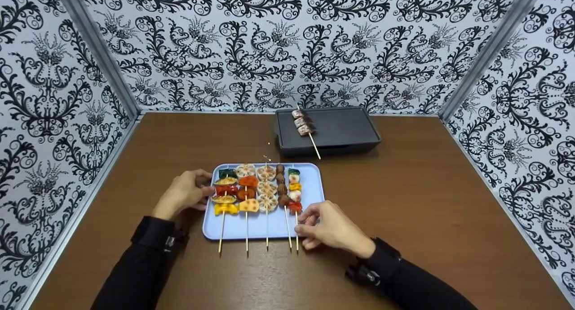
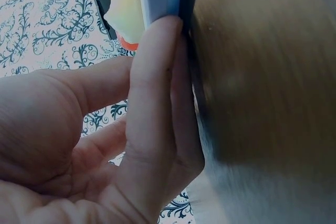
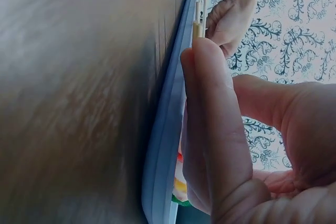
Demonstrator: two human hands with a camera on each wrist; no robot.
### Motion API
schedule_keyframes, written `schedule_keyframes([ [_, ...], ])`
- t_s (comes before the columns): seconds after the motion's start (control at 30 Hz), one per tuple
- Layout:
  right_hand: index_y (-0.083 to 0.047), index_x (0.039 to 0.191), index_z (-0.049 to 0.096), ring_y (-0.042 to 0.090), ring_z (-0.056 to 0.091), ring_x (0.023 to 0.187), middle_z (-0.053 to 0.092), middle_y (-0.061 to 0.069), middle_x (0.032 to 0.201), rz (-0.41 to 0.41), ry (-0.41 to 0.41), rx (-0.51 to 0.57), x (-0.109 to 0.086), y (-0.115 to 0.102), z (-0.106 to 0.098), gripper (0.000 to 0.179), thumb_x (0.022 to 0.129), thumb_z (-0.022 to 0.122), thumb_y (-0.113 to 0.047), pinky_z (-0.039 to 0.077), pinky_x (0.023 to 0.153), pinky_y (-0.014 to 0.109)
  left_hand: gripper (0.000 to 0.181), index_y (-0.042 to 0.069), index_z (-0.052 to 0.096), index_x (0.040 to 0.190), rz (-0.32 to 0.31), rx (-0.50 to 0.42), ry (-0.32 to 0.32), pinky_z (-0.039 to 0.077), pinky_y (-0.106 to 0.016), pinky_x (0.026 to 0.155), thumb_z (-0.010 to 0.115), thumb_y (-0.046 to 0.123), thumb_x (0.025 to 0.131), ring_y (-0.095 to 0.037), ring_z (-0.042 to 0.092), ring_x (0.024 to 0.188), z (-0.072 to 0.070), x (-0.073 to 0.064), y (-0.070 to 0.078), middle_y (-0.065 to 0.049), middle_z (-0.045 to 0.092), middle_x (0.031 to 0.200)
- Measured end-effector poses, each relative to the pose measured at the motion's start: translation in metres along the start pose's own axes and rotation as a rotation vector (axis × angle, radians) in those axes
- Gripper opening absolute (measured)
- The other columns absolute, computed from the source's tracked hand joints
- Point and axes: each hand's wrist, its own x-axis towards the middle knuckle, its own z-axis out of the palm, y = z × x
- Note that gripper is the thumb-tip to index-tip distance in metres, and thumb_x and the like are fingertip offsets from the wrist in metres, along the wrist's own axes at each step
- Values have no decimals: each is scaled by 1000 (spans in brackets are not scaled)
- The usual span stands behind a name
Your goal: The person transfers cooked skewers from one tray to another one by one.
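A pale blue tray (image 1: 278, 229) bears several skewers of food. My left hand (image 1: 186, 193) grips the tray's left rim, its thumb over the edge; in the left wrist view, fingers (image 2: 152, 87) lie against the tray's side. At the right side, my right hand (image 1: 330, 227) pinches the stick of the rightmost skewer (image 1: 294, 186), which carries green, white, yellow and red pieces. Beside that lies a skewer of brown balls (image 1: 281, 179). Further left are a lotus root skewer (image 1: 267, 188), a mixed vegetable skewer (image 1: 246, 194) and another with yellow pepper (image 1: 225, 209).
Behind the tray stands a dark grey grill plate (image 1: 346, 128), and a skewer of meat chunks (image 1: 303, 123) lies across its left part, stick over the front edge. Small pale crumbs (image 1: 267, 158) dot the brown table (image 1: 404, 188). Patterned walls (image 1: 278, 45) enclose the back and sides.
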Motion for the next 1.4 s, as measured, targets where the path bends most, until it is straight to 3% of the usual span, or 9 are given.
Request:
schedule_keyframes([
  [0.53, 1, 116, 82, 20, 84, 68, 81, 14, 97, -96, 42, -122, 1, -1, -7, 18, 108, 85, -15, 75, 63, 37, 55, -3, 57, 165, -9, -5, -11, 76, -36, 71, 74, 12, 115, -23, 82, 85, -2, 1, -2, -37, 70, 141],
  [0.87, -1, 126, 83, 13, 81, 79, 86, 5, 100, -198, 187, -313, 4, -3, -17, 41, 101, 94, -32, 63, 66, 19, 52, -4, 58, 162, -8, -33, -6, 76, -37, 70, 74, 12, 115, -21, 82, 81, -1, 0, -3, -35, 73, 136],
  [1.07, -3, 138, 80, 17, 85, 92, 87, 11, 117, -258, 262, -360, 4, -3, -23, 53, 100, 96, -36, 69, 76, 25, 48, -4, 61, 159, 3, -43, 5, 76, -36, 69, 74, 11, 115, -17, 81, 76, 1, -1, -2, -33, 75, 134],
  [1.33, -7, 147, 76, 36, 85, 112, 77, 21, 132, -343, 366, -344, 8, -1, -33, 61, 93, 102, -23, 75, 97, 52, 48, -2, 61, 160, -8, -33, 0, 76, -36, 69, 73, 12, 116, -20, 81, 79, 0, -1, 1, -33, 73, 134],
  [1.4, -9, 150, 75, 41, 83, 116, 73, 24, 136, -343, 384, -326, 9, -2, -37, 66, 91, 104, -20, 75, 97, 50, 48, -2, 61, 160, -12, -29, -1, 75, -35, 69, 73, 12, 116, -20, 81, 79, 0, 0, 1, -33, 73, 135],
])
